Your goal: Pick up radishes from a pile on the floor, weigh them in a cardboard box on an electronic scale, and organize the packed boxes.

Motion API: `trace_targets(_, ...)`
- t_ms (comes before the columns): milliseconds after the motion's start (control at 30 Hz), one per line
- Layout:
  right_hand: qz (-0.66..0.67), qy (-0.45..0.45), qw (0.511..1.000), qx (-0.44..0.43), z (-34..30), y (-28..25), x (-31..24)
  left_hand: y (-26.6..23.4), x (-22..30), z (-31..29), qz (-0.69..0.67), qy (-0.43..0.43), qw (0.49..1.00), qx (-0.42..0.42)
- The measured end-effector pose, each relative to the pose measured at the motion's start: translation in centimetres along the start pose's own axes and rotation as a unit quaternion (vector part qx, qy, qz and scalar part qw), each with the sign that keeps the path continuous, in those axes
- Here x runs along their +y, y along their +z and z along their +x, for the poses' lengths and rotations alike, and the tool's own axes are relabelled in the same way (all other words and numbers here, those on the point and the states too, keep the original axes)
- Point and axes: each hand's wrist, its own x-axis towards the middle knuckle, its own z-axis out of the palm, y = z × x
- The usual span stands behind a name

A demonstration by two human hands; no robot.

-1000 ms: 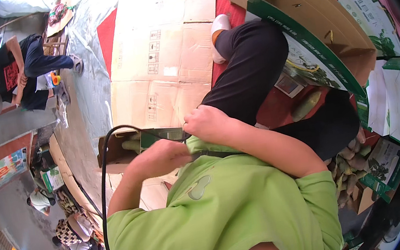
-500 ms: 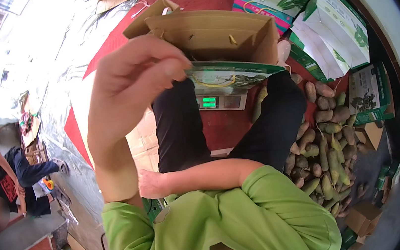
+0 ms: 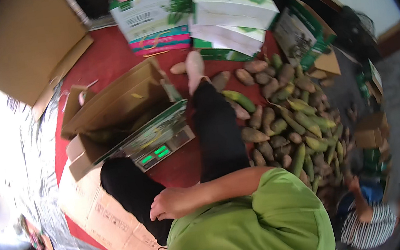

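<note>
Open carton [image 3: 117,105] taken as landmark: set upright, apparently rested on a scale [image 3: 181,136] whose front sticks out along the carton's near side. 2 green readouts are lit.

Right hand [image 3: 170,202]: held on the near side of the carton, over the dark trousers [image 3: 219,137], seemingly touched to the cloth. Fingers are drawn close together and curled; the palm is turned away, so whether anything is gripped cannot be told. Carton not touched by it. Left hand: not seen; its state cannot be told.

Progress, as judged: carton already unfolded and placed, scale switched on. Flaps are left raised, nothing closed or tied. Rounded shapes are dimly made out within, too shadowed to be counted, so how full it is cannot be settled. A broad heap of roots [image 3: 302,125], green and brownish-pink, is left loose to the right of the carton.

Beyond the carton, green-and-white boxes [image 3: 152,18] are stood side by side; whether they are filled is not shown. Flattened cardboard [image 3: 106,216] is laid on its near left. Well apart, to its lower right, a person in a striped shirt [image 3: 369,224] is noted.
</note>
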Motion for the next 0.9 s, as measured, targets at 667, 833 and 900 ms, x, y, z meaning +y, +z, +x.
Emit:
trace_targets(667,-0.129,0.107,0.858,0.485,-14.6,-11.7,-1.4,-5.9,-2.8,0.9,-0.063,0.090,0.962,0.251)
trace_targets(833,-0.130,0.263,0.746,0.598,-21.4,-13.2,2.3,-5.5,-3.1,0.3,-0.126,0.112,0.925,0.339)
trace_targets(900,-0.205,0.387,0.666,0.604,-26.8,-12.2,6.6,-5.5,-2.8,0.3,-0.150,0.123,0.908,0.371)
